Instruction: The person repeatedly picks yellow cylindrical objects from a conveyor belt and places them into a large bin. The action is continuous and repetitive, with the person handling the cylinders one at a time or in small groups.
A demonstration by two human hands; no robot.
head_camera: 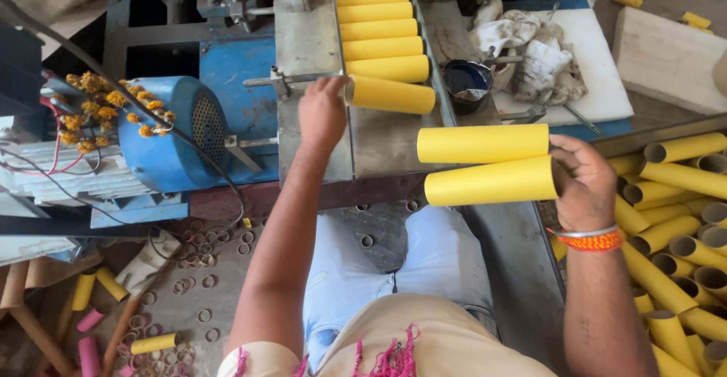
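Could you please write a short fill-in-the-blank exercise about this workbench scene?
1. The right hand holds ___ yellow cardboard tubes.
2. The left hand touches the nearest tube in the row on the grey metal ___.
3. The round motor housing is coloured ___.

Missing words: two; tray; blue

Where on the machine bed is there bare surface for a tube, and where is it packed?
Bare metal shows on the machine bed, between the lowest yellow tube at the left hand and the two tubes the right hand holds. The chute of tubes above is full. The bin of tubes on the right is packed, and the white board carries rags.
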